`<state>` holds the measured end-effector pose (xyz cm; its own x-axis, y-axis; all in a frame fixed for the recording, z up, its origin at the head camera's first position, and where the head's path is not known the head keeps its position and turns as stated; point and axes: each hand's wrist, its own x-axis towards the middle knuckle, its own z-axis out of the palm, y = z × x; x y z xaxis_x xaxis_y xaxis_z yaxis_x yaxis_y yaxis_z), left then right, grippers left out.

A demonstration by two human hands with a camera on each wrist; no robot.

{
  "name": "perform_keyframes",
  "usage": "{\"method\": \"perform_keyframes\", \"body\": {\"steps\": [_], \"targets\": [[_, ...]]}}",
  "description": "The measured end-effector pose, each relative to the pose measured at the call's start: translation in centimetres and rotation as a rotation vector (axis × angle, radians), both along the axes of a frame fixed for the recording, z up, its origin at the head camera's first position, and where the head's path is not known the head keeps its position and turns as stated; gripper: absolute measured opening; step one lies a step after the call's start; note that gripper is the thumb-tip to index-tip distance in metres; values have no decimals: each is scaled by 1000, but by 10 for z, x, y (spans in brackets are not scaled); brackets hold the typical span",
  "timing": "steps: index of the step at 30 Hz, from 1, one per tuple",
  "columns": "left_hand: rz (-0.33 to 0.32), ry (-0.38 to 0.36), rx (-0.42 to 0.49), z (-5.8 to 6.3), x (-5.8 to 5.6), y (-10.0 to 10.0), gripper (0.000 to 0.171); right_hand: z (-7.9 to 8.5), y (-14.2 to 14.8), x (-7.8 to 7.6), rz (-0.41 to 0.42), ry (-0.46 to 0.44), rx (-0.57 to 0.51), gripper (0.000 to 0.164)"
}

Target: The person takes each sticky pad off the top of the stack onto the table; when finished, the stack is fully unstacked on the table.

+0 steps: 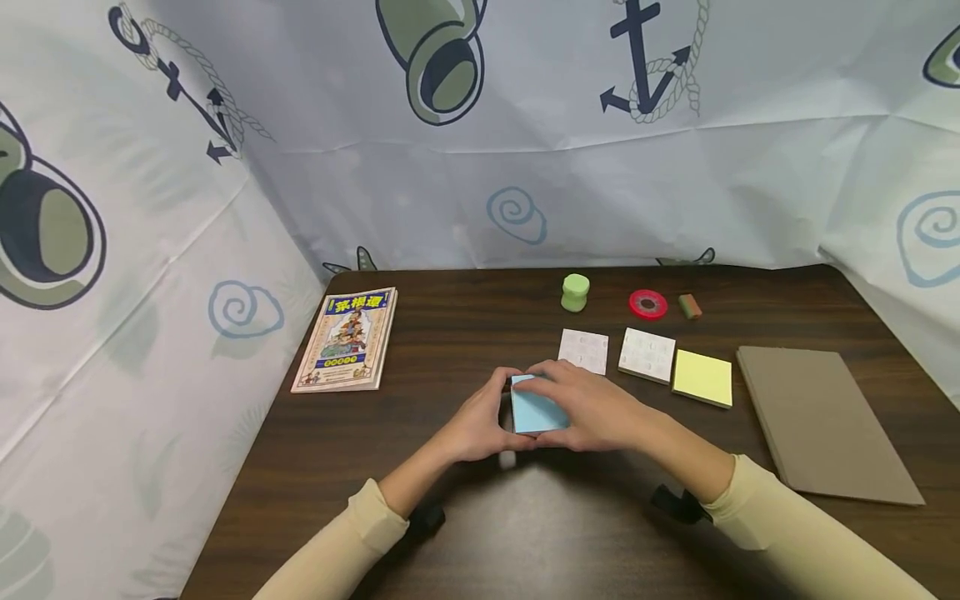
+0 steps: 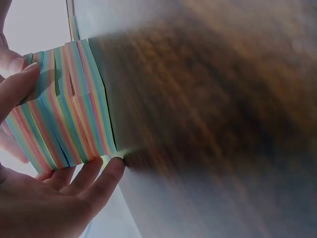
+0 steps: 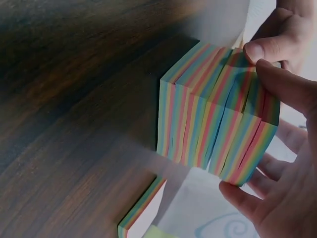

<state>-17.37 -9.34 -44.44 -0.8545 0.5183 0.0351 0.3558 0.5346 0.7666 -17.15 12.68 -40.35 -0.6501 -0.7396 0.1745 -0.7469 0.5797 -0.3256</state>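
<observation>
Striped paper stack: here it is, mid-worktop and nearest the person, a thick block [image 1: 536, 410] with a pale blue top and sides banded in pink, yellow, green and blue; its layers sit slightly out of line, and its base appears to rest on the worktop [image 1: 450, 342].
Left hand: the left hand [image 1: 477, 423] has a firm grip on the stack's left side, open only as wide as the block, thumb in front, fingers round behind.
Right hand: the right hand [image 1: 592, 408] mirrors it from the right, its grip just as wide and closed on the same block, thumbs meeting at the front.
Book title: over on the left, a booklet [image 1: 341, 346] with bold yellow Chinese characters on blue; 菜根 reads clearly, the third character less so.
Book's lower band: yellow discs with characters, too small to read, under a colourful picture.
White pads: two of them, the left one [image 1: 584, 351] and the right one [image 1: 647, 356], bearing faint marks too fine to make out.
Yellow pad: plain-topped [image 1: 702, 378], just beside the right white pad.
Back row: green waisted object [image 1: 575, 292], red ring [image 1: 637, 304], small two-tone block [image 1: 690, 307].
Far right: a plain grey-brown board [image 1: 828, 425], lying flat.
</observation>
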Motion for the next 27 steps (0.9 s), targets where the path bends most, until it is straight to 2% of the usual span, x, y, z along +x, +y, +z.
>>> {"method": "perform_keyframes", "body": {"steps": [4, 7, 14, 21, 27], "targets": [[-1, -10, 2, 0, 0, 1, 88, 2, 11, 1, -30, -17, -17, 65], [4, -21, -2, 0, 0, 2, 88, 6, 25, 4, -84, -49, -19, 65], [21, -18, -30, -1, 0, 2, 88, 9, 76, 12, -215, -105, -39, 66], [29, -14, -32, 1, 1, 2, 88, -6, 130, 20, -300, -72, -30, 67], [20, -19, -33, 1, 0, 3, 88, -24, 165, 34, -367, -74, -6, 68]]}}
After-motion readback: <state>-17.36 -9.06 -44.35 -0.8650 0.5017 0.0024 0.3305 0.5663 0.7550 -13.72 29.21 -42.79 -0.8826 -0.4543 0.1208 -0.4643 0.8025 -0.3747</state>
